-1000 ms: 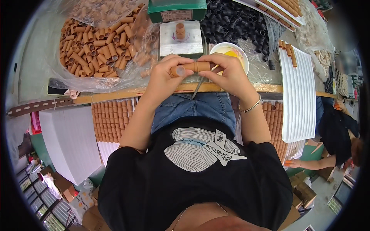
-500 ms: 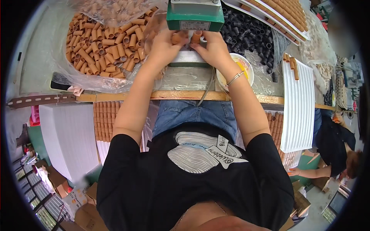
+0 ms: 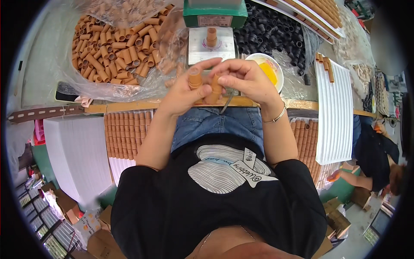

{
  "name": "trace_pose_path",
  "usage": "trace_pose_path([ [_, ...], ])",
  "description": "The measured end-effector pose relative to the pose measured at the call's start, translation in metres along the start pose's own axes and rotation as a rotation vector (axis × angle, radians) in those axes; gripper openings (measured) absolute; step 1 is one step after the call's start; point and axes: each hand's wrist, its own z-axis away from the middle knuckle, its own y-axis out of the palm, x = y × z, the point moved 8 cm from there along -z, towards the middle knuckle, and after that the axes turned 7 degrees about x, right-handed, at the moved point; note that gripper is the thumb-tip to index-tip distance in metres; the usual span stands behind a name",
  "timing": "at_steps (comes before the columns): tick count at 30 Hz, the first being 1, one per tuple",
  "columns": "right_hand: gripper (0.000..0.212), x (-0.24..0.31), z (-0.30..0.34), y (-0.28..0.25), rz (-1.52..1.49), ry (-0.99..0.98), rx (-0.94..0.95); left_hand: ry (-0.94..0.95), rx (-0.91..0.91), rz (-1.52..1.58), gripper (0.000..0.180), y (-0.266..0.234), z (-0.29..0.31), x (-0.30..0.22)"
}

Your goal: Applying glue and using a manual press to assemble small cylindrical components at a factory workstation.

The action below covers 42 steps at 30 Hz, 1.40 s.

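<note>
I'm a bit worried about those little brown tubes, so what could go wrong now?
Maybe three things. The brown tube in the left hand, or the one in the right hand, might slip and fall, since both hands are near the wooden edge. The white bowl with something yellow in it sits close to the right hand, so it could get bumped. The upright brown piece on the metal plate might topple if brushed.

Tubes matt; plas. film glossy; bangle mtl.
</note>
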Motion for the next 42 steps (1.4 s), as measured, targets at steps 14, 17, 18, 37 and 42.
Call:
trace_pose_path([
  [14,0.017,-0.011,0.034,-0.011,0.403,-0.078,-0.519,0.144,-0.323,-0.894,0.056,0.033,-0.001,-0.006],
  [17,0.021,-0.009,0.035,-0.011,0.482,-0.103,-0.543,0.296,-0.389,-1.034,0.056,0.038,0.004,-0.014],
  [18,0.023,-0.008,0.033,-0.009,0.522,-0.114,-0.513,0.300,-0.392,-1.075,0.054,0.035,0.006,-0.014],
  [37,0.025,-0.029,0.070,-0.212,1.042,0.531,-0.840,-0.115,-0.943,-1.414,0.031,-0.152,0.085,-0.089],
  [42,0.023,-0.037,0.064,-0.221,0.875,0.278,-0.772,-0.233,-0.703,-1.525,0.039,-0.146,0.080,-0.080],
])
